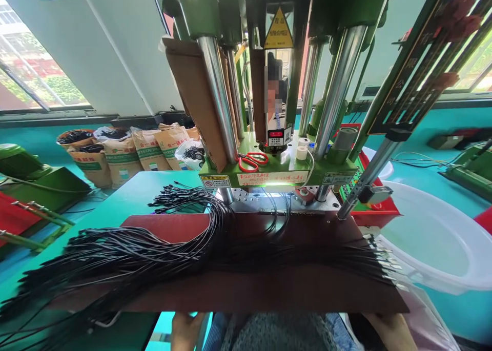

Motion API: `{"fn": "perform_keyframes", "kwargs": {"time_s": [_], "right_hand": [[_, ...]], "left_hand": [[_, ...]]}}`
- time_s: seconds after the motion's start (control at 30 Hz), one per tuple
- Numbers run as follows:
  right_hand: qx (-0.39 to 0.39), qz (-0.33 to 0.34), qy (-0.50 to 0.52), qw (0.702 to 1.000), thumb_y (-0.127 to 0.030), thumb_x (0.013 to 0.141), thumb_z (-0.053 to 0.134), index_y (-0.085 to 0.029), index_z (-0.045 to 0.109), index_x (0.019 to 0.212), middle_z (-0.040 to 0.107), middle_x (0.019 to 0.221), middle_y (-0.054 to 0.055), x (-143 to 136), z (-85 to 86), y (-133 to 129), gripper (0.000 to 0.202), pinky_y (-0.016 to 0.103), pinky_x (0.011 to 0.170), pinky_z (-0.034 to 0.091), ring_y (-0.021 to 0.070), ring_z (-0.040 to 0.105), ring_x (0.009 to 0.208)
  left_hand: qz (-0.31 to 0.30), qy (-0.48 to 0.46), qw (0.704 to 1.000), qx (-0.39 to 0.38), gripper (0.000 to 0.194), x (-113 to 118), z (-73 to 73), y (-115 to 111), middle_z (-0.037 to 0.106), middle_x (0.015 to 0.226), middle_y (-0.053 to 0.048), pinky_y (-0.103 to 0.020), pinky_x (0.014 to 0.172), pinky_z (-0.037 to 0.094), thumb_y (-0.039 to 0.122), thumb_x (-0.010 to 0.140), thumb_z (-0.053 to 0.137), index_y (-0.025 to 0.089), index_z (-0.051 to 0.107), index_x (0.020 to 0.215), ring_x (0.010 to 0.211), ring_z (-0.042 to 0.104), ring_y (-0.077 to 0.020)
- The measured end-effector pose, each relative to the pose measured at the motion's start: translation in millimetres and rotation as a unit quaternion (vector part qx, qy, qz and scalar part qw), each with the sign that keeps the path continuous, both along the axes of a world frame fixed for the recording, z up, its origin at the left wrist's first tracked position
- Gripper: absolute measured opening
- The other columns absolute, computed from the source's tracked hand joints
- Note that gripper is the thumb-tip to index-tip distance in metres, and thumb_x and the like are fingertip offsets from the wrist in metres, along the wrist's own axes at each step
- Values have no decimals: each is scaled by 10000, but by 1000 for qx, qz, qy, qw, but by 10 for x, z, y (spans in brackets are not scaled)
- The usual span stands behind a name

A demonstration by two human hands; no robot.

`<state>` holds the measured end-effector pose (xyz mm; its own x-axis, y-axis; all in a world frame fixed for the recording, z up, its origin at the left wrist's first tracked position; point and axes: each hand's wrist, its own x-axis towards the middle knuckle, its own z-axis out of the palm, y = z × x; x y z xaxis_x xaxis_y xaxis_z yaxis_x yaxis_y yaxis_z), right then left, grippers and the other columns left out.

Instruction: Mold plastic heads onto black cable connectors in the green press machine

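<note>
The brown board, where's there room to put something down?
The brown board has a bare strip at front middle, between the black cables and the person's lap. Another, back left, has cables at its front and right. Cables crowd the left end.

- cables (154, 248) lie across the board (277, 297), spilling past its left edge
- press (277, 162) stands behind the board
- scissors (246, 161) lie on the press
- sacks (123, 159) stand farther back, left of the press
- tub (467, 228) sits right of the board
</note>
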<state>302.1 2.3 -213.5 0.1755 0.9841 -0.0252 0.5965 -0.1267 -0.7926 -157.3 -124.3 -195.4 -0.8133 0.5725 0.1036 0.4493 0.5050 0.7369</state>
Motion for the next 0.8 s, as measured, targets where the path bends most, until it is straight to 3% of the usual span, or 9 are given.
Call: {"fn": "perform_keyframes", "kwargs": {"time_s": [0.17,0.3,0.43,0.57,0.67,0.8], "right_hand": [[15,0,18,1000,-503,542,559,-185,622,765,675,689,75,-67,70,-40,394,409,719,502,331,620,782],[-6,10,25,1000,-492,539,545,-205,593,669,650,613,55,-126,191,-66,319,401,667,511,314,618,701],[2,-15,53,998,-468,509,570,-187,595,738,665,685,75,-169,194,-78,363,394,657,518,317,616,747],[-4,-11,48,999,-496,536,556,-156,617,854,667,732,95,-176,162,-89,470,439,754,496,341,604,839],[-7,34,14,999,-520,570,563,-141,621,917,672,796,103,-109,179,-89,517,450,828,465,338,598,878],[-34,152,-31,987,-523,662,559,-137,625,969,676,875,110,51,236,-64,498,426,882,442,319,591,925]], "left_hand": [[-14,-3,1000,-26,422,65,181,4,617,565,-49,-388,757,472,558,592,472,197,613,761,829,610,-324],[-15,-23,996,-80,476,-18,109,-42,502,416,-13,-369,640,472,622,566,480,176,592,687,636,594,-293],[-35,-19,997,-60,514,-112,1,-51,594,545,-57,-395,715,473,635,530,501,178,609,740,797,600,-336],[-56,-29,996,-63,511,-129,38,-14,624,601,-73,-404,789,462,614,498,529,182,620,755,848,598,-342],[-106,-35,985,-128,438,-174,224,-48,657,690,-84,-360,792,458,575,546,529,190,623,735,856,608,-312],[-189,-30,945,-266,430,-205,746,-212,673,732,-104,-365,723,455,568,546,608,180,644,729,834,613,-329]]}}
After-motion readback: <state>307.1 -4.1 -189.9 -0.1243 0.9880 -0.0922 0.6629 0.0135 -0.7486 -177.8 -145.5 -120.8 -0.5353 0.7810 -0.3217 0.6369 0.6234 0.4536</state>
